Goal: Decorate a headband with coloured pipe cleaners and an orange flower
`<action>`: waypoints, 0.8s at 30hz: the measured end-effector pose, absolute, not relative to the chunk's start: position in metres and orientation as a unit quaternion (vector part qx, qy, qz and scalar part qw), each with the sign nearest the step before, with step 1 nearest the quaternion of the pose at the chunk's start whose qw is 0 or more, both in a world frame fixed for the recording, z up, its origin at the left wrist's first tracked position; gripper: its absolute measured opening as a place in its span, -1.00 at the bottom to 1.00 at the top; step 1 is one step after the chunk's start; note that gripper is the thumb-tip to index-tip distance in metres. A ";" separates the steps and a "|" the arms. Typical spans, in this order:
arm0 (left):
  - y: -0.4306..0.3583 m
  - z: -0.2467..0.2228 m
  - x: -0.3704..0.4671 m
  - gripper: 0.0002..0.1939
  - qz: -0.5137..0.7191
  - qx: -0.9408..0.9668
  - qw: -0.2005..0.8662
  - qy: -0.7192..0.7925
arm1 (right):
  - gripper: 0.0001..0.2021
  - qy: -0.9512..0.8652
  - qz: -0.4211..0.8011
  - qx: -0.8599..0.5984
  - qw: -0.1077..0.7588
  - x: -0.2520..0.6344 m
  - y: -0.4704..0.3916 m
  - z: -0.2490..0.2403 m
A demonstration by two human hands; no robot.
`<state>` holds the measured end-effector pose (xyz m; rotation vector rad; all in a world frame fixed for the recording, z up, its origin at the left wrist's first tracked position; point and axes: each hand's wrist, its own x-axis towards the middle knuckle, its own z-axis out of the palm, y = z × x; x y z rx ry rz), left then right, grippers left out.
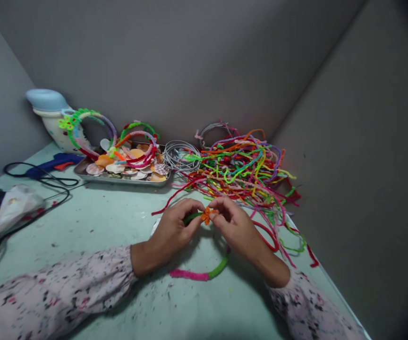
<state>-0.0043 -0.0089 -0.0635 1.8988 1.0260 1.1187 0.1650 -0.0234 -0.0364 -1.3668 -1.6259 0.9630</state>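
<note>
Over the middle of the table, both hands meet at a small orange pipe-cleaner flower point(207, 216). My left hand point(175, 226) is closed, thumb and fingers pinching a green fuzzy stretch of a pipe-cleaner hoop point(190, 275) just beside the flower. From the other side, the fingertips of my right hand point(235, 226) are closed on the flower's right edge. Pink, green and purple sections show along the hoop's near arc, below the hands. My hands cover the rest of the hoop, and how the flower is joined to it cannot be seen.
Behind the hands lies a tangled heap of colourful pipe cleaners point(239, 165), with coiled wire point(182, 156) alongside. A metal tray point(126, 181) of shells bears finished-looking hoops point(140, 134). At left are a blue glue gun point(53, 164), its black cord point(57, 186), a plastic bag point(14, 203) and a blue-lidded container point(53, 113).
</note>
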 end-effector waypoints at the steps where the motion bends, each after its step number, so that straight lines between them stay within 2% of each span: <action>1: -0.009 -0.064 -0.005 -0.86 0.432 0.730 0.350 0.397 | -0.85 -0.643 0.378 -0.539 0.391 0.165 -0.024 -0.036; 24: -0.007 -0.066 -0.007 -0.86 0.448 0.719 0.335 0.413 | -0.80 -0.660 0.355 -0.526 0.403 0.160 -0.026 -0.040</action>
